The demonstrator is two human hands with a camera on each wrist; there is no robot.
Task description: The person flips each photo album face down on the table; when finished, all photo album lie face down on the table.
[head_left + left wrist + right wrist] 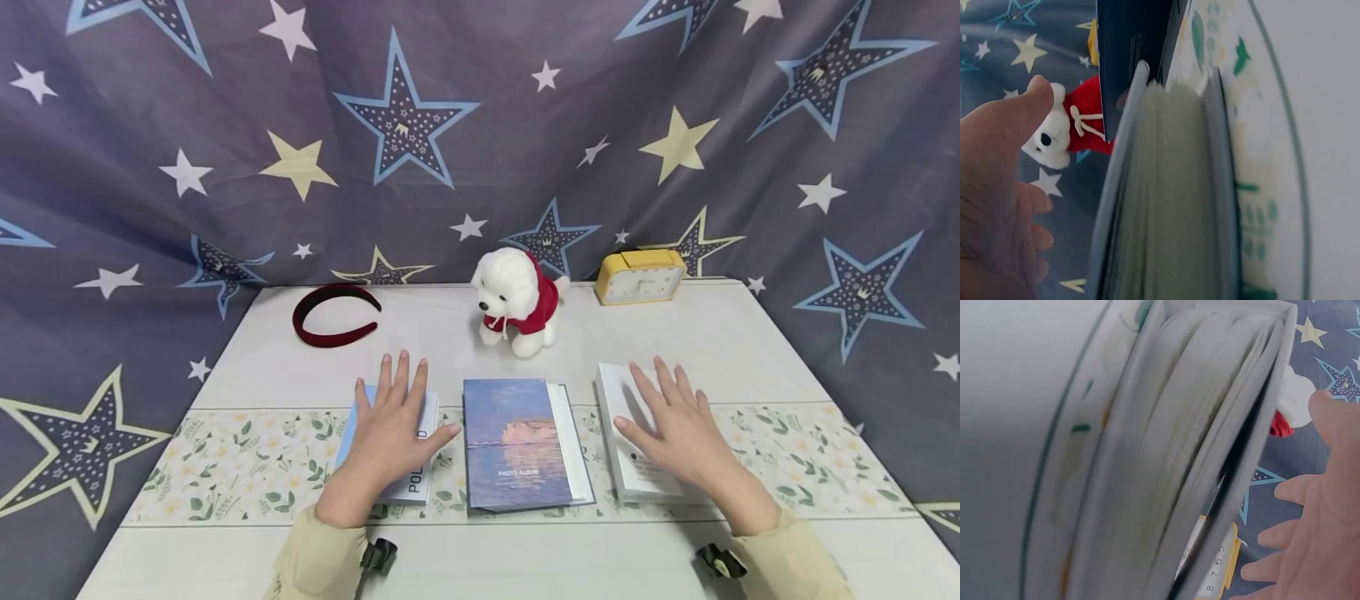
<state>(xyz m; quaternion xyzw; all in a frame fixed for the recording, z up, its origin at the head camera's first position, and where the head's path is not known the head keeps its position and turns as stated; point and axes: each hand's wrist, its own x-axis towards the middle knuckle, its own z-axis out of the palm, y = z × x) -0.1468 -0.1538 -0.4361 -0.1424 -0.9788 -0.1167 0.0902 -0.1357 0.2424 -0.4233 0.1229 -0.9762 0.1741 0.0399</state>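
My left hand, fingers spread, is over a blue and white album with partly covered "POL..." lettering. The thumb points toward the photo album in the middle, whose cover shows a painted cliff and sea. On the right, my right hand is stretched out with spread fingers above a thick white album. In the left wrist view, page edges between two covers lie below the left palm. White pages inside a pale cover fill the right wrist view, beside the right hand's straight fingers.
A dark red headband lies at the back left of the table. Behind the middle album stands a white plush dog in a red hoodie. A yellow clock stands at the back right, before a starry curtain.
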